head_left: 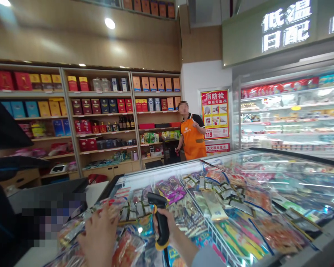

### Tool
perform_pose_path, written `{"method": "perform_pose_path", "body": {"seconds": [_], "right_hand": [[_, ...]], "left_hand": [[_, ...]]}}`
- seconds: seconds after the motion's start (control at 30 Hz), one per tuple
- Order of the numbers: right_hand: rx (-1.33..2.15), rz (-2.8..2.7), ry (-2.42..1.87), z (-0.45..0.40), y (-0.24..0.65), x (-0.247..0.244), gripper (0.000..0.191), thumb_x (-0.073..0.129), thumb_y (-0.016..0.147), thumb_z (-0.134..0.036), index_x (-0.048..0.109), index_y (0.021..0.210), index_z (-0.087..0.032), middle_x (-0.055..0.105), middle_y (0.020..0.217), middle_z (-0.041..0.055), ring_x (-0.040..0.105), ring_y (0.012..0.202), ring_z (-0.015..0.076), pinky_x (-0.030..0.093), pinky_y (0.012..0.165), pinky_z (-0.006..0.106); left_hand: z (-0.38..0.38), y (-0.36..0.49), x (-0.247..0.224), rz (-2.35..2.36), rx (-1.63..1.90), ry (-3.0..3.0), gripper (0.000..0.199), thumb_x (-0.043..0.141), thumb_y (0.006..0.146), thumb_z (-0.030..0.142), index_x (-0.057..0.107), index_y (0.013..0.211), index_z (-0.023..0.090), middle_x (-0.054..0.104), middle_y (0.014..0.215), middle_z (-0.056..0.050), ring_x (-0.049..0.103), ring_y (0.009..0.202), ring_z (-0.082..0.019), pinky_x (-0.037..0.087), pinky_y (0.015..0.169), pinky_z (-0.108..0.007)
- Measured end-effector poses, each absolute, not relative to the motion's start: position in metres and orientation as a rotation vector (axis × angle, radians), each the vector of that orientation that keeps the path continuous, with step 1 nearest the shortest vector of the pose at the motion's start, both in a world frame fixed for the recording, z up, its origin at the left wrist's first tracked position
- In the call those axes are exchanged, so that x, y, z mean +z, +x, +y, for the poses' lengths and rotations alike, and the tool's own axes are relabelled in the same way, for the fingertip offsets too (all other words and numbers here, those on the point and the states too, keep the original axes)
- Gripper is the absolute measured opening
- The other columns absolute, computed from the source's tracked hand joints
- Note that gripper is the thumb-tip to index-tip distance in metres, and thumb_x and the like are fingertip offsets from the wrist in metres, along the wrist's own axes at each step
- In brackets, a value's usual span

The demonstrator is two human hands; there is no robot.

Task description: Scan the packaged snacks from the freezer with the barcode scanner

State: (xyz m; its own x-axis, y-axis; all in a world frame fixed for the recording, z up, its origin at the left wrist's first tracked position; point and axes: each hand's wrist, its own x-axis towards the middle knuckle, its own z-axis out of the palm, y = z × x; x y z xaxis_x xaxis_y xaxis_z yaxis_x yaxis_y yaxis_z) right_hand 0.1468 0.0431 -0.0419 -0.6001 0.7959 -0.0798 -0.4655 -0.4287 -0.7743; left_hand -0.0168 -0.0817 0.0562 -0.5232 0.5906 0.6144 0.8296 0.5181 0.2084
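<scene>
Scanner [161, 224], black with yellow trim, clenched in the fingers of the right hand [170, 229], handle upright, nose tipped toward a heap of snack packets [72, 231] at the near end of a chest freezer [183, 161]. Left hand [98, 237] just beside it, fingers spread and released, resting on the shiny packets, glossy wrappers bunched beneath the palm. Grey sleeve [206, 257] at the right wrist. More packets in rows under the freezer's glass. Beyond, a worker [191, 135] in an orange apron beside a red fire-hydrant poster [215, 115], wooden shelves [100, 94] of boxed goods and bottles to the left, lit chiller [292, 111] to the right.
</scene>
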Motion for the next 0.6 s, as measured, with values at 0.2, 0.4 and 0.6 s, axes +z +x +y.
{"method": "perform_pose_path", "body": {"seconds": [0.2,0.4,0.6], "right_hand": [[2.141,-0.957,-0.638,0.039,0.151,-0.044,0.045,0.054,0.079,-0.054,0.054,0.054,-0.016,0.047,0.039,-0.0025,0.043,0.031,0.0073,0.027,0.033,0.018],[2.131,-0.940,-0.648,0.037,0.149,-0.042,0.039,0.051,0.082,-0.048,0.057,0.059,-0.016,0.049,0.041,-0.0022,0.043,0.031,0.0081,0.030,0.033,0.019],[2.142,-0.950,-0.647,0.037,0.150,-0.040,0.041,0.052,0.083,-0.048,0.054,0.057,-0.016,0.047,0.041,-0.0023,0.042,0.030,0.0082,0.030,0.032,0.019]], "left_hand": [[-0.083,-0.002,0.058,-2.198,-0.739,-0.976,0.047,0.032,0.091,0.041,0.064,0.115,0.015,0.064,0.114,-0.017,0.052,0.106,-0.035,0.032,0.095,-0.058],[-0.085,-0.001,0.059,-2.157,-0.761,-0.951,0.056,0.030,0.092,0.045,0.055,0.126,0.009,0.063,0.113,-0.021,0.052,0.107,-0.036,0.032,0.096,-0.055],[-0.081,0.007,0.061,-2.108,-0.837,-0.961,0.047,0.033,0.091,0.036,0.054,0.125,0.011,0.061,0.121,-0.020,0.049,0.116,-0.033,0.029,0.101,-0.050]]}}
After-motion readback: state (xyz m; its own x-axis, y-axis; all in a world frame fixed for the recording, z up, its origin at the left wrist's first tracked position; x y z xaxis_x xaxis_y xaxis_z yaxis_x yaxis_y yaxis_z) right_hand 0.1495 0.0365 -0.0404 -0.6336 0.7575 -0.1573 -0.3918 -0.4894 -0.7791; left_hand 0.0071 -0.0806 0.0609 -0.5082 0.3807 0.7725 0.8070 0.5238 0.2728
